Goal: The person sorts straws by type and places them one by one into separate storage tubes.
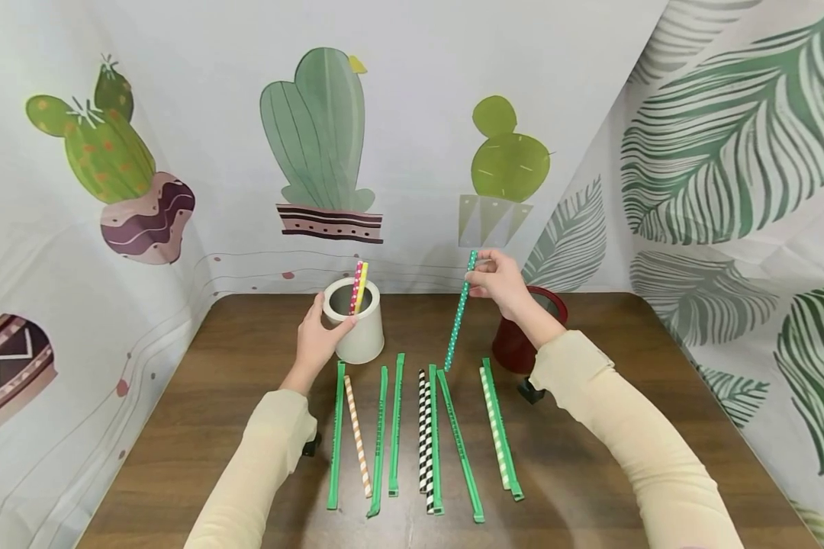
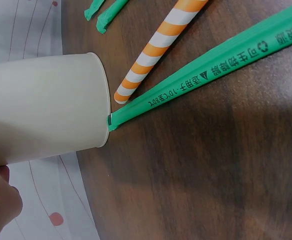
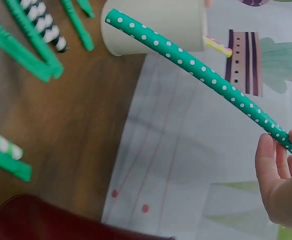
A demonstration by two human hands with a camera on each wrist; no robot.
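Note:
My right hand (image 1: 500, 284) pinches a teal paper straw with white dots (image 1: 458, 320) near its top end; the straw hangs slanted, its lower end over the table between the two cups. My left hand (image 1: 318, 335) grips the white cup (image 1: 361, 335) around its rim and side. Inside that cup stand a pink dotted straw (image 1: 354, 293) and a yellow straw (image 1: 362, 286), both leaning right. In the left wrist view, a green wrapped straw (image 2: 186, 77) and an orange-striped straw (image 2: 156, 50) lie close by the cup's base.
A dark red cup (image 1: 511, 343) stands behind my right forearm. Several green wrapped straws (image 1: 395, 427) lie in a row on the brown table (image 1: 233, 366), among black-checked straws (image 1: 423, 435) and a green-striped straw (image 1: 494, 431). A cactus-print cloth (image 1: 419, 114) hangs behind.

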